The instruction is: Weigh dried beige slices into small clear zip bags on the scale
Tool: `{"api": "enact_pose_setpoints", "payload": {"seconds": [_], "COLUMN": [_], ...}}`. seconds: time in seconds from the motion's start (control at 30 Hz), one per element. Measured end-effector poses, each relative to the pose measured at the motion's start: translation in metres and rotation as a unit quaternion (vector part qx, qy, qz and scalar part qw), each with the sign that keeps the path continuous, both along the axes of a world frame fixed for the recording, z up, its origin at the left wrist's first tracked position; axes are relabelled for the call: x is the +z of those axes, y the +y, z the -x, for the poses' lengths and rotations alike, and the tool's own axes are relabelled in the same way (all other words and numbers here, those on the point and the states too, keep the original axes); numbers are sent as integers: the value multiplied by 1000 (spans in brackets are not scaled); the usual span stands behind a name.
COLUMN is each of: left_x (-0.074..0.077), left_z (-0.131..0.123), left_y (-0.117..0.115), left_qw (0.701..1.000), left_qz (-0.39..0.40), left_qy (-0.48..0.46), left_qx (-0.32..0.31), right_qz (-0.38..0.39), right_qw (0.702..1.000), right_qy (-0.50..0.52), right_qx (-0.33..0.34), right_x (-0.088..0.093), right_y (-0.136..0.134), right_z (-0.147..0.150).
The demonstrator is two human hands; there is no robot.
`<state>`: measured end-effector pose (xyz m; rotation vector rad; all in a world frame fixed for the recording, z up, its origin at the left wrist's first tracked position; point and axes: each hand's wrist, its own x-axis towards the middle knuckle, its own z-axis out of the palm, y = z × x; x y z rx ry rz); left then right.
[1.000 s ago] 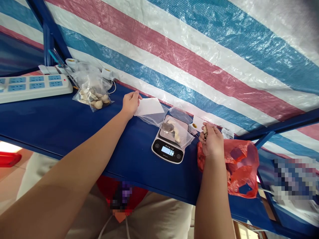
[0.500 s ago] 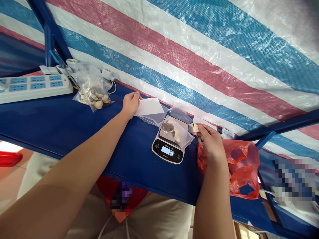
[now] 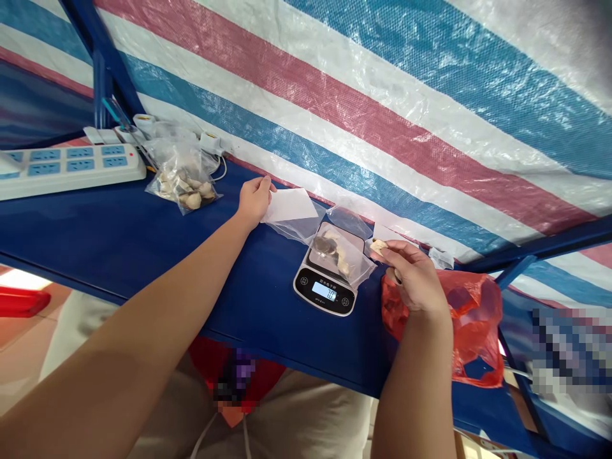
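My left hand (image 3: 255, 199) is closed at the left edge of a clear plastic bag (image 3: 299, 231) with a white paper (image 3: 292, 204) on or in it. To its right is a digital kitchen scale (image 3: 325, 292), its display seeming to read 7.0. Another clear bag (image 3: 359, 262) with pale and brown dried pieces (image 3: 340, 254) lies on the weighing plate. Just right of the scale, my right hand (image 3: 415, 273) pinches a small cream-coloured dried piece (image 3: 378, 247) between thumb and fingers. Something small also shows by its curled fingers; I cannot make it out.
A red plastic bag (image 3: 473, 319) lies under and beside my right forearm. At the left are a bag of dried pieces (image 3: 186, 191) and a white power strip (image 3: 76, 169). Striped tarpaulin (image 3: 335, 108) hangs behind the blue table (image 3: 191, 239).
My right hand has shifted slightly right and turned, with the dried piece tilting in its fingers. My left hand stays at the bag. The view has shifted a little.
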<state>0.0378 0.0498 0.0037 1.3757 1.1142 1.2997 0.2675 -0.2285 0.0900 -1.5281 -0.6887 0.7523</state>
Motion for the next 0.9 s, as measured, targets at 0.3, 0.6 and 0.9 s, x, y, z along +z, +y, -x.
{"api": "enact_pose_setpoints", "payload": {"seconds": [0.3, 0.6, 0.9], "left_x": [4, 6, 3], "left_z": [-1, -2, -3], "left_y": [-2, -4, -2], "left_qw": [1000, 1000, 1000], "left_qz": [2, 6, 2], "left_qy": [11, 24, 29], "left_qx": [1, 1, -12], "right_qz": [33, 48, 81], "right_qw": [999, 993, 984], "right_qy": [-23, -46, -67], "right_qx": [0, -92, -144], "right_x": [0, -22, -43], "right_y": [-17, -67, -48], "right_z": [-1, 19, 41]}}
